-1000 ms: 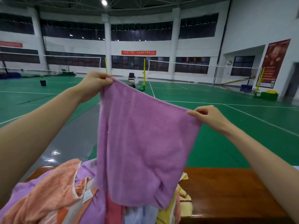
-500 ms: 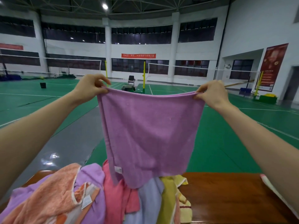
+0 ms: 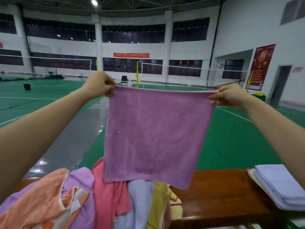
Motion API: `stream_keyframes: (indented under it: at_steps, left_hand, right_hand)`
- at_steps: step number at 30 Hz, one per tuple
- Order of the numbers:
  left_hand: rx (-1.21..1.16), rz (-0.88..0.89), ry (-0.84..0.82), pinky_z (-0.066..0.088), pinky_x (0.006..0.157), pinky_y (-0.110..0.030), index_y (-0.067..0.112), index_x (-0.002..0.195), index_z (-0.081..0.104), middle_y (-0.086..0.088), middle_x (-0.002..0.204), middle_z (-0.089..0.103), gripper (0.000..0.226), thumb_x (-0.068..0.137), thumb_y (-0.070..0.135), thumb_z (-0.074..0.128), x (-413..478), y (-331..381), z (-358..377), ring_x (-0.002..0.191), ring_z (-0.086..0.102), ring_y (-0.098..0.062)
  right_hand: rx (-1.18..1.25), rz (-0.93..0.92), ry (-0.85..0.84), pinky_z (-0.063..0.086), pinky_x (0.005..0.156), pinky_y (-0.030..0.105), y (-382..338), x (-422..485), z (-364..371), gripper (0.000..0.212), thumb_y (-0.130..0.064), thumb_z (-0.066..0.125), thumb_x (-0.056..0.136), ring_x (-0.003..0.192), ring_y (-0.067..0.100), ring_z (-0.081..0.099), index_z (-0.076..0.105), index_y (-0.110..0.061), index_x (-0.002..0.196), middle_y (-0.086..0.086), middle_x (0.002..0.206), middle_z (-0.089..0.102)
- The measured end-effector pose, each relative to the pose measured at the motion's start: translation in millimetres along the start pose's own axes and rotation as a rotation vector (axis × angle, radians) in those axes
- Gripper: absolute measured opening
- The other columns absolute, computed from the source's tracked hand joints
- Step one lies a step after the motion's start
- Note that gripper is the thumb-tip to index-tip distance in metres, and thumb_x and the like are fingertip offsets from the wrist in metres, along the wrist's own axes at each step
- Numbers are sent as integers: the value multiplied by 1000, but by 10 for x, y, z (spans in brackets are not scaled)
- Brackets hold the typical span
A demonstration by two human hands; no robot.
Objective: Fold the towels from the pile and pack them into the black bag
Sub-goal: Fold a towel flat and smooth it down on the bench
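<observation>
Above the wooden worktop (image 3: 219,200), one purple towel (image 3: 155,136) hangs flat, stretched by its two top corners. Left hand (image 3: 99,85) pinches the left corner, right hand (image 3: 229,96) pinches the right one; the fingertips are partly hidden behind the cloth. Its lower edge covers part of the pile of towels (image 3: 85,199) below, so their count is unclear: orange, purple, pink, pale blue and yellow ones show, cut off by the bottom frame. One folded stack (image 3: 280,185) lies at the right, cropped by the edge.
</observation>
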State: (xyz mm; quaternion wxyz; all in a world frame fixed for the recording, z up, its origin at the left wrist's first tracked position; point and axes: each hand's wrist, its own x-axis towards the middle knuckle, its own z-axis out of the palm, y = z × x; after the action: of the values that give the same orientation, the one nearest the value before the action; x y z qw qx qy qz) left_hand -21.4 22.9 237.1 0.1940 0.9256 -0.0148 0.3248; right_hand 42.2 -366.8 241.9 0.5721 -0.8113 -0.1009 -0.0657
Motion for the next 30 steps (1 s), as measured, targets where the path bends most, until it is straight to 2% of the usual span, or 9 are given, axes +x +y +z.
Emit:
stream_keyframes:
  at_steps: [2,6,10,13,16,18,22,26,30]
  left_hand:
    - [-190,-39,-23,53,53,-10,-11,99,65,-17,79,66,18,85,-11,54,64,125,92,42,60,1]
    - [-436,-91,-78,51,50,-8,-11,106,62,-15,82,63,23,83,-13,57,162,541,358,44,62,-1]
    - [-532,-122,-114,52,51,-10,-14,106,61,-12,76,62,24,82,-13,59,395,908,780,42,61,-3]
    - [-590,-164,-105,54,57,-12,-15,104,62,-22,91,64,24,80,-12,62,631,1088,1150,56,62,-12]
    - [-644,-163,-93,54,60,-10,-15,104,63,-14,80,63,24,81,-12,61,811,1272,1492,65,59,-16]
    - [-650,-150,-92,54,60,-10,-12,104,64,-12,78,63,23,81,-11,61,858,1369,1661,66,59,-16]
    - [-565,-108,-131,53,84,-29,-1,98,70,-15,90,68,19,80,-2,65,735,1416,1893,83,63,-20]
    - [-422,-16,-280,42,79,-24,3,97,72,-5,85,66,16,81,3,67,166,1306,2079,81,58,-15]
    - [-309,60,-563,43,70,-19,2,94,73,-2,78,66,14,81,6,69,-616,1022,2391,69,56,-6]
  right_hand:
    - [125,30,36,51,45,13,35,-26,-160,10,9,61,81,47,14,66,59,4,73,11,60,67]
    - [257,67,138,54,48,18,224,-35,-521,13,11,61,81,47,16,67,56,1,73,12,65,67]
    - [305,72,226,56,53,18,515,123,-890,14,12,61,80,48,13,66,56,1,73,12,76,63]
    - [338,52,303,55,54,16,734,319,-1175,12,14,63,78,53,13,68,59,7,87,13,85,62]
    - [328,2,378,55,61,14,948,513,-1423,12,12,62,79,58,10,68,61,4,88,12,86,64]
    - [332,-44,425,55,64,14,1082,582,-1534,14,11,63,79,57,7,68,60,-3,79,10,85,64]
    - [329,-85,495,55,66,13,1357,457,-1618,18,9,64,79,58,3,67,61,-8,75,-4,65,69]
    - [294,-6,473,52,61,10,1791,-26,-1525,27,14,61,77,54,3,66,66,-10,66,-7,54,68]
    - [222,181,319,54,59,13,2389,-766,-1386,18,18,64,69,56,9,68,60,1,73,9,63,69]
